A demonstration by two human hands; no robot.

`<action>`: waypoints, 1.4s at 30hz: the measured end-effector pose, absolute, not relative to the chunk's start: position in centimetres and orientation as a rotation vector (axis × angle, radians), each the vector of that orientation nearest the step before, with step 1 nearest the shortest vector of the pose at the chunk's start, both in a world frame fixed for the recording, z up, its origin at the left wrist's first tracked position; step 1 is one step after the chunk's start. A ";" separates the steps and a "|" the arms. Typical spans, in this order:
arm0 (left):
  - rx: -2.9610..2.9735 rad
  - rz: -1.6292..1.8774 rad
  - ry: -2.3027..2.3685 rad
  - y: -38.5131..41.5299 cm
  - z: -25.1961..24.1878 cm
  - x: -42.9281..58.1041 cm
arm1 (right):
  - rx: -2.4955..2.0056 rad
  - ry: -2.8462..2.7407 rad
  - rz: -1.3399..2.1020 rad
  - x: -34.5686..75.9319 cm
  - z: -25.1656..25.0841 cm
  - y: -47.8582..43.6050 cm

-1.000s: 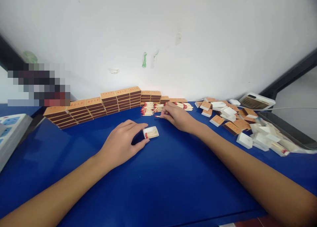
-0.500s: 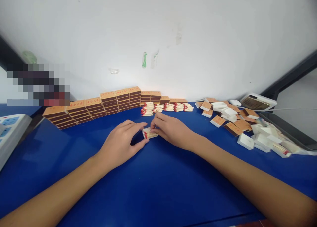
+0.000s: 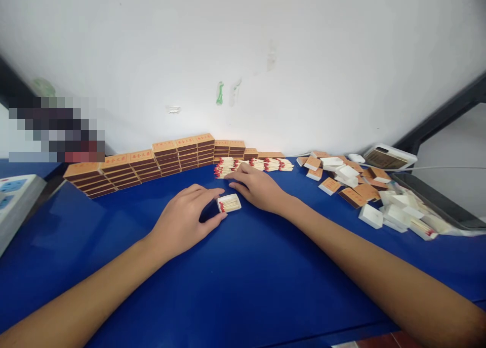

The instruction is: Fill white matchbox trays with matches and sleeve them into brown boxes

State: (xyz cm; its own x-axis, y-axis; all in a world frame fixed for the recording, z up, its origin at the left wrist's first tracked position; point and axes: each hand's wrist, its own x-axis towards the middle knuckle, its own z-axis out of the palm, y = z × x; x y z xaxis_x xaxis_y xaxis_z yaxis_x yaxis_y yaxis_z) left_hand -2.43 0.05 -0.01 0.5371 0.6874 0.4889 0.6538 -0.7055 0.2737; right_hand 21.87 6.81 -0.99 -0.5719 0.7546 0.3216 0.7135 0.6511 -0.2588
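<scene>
Blue bench (image 3: 212, 287): a wide open stretch lay between the forearms and ran to the near edge, part of which showed at lower right. A pale wall (image 3: 304, 59) closed off the back. Before it ran stepped matchbox stacks (image 3: 140, 166), lower toward the right, with bundles of loose matches (image 3: 271, 164) just in front of the low end. Right side crowded: loose covers and trays (image 3: 353, 183) in a jumble near a dark slab (image 3: 436, 199).

The white tray (image 3: 238, 202) lay open side up between the hands, well apart from the near edge; it held matches, red heads to the left.

Left hand (image 3: 184, 211): thumb at the tray's near left corner, forefinger by the far one. Could not tell whether this grip was clamped on it.

Right hand (image 3: 261, 188): grip slightly parted, thumb and forefinger tips apart, forefinger at the leftmost bundle; contact could not be told.
</scene>
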 end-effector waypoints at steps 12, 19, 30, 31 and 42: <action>2.701 0.892 1.194 0.1 -0.2 -2.5 | -1.159 -2.382 0.225 21.6 -1.2 7.3; 2.708 0.909 1.176 0.1 -0.1 -2.4 | -1.155 -2.381 0.137 21.3 -1.4 7.4; 2.685 0.900 1.194 0.1 0.1 -2.3 | -1.210 -2.414 0.140 21.1 -1.4 7.8; 2.688 0.900 1.192 0.1 0.1 -2.3 | -1.227 -2.424 0.141 21.1 -1.4 7.7; 2.706 0.898 1.191 0.0 0.1 -2.5 | -1.222 -2.474 0.143 21.3 -0.5 6.7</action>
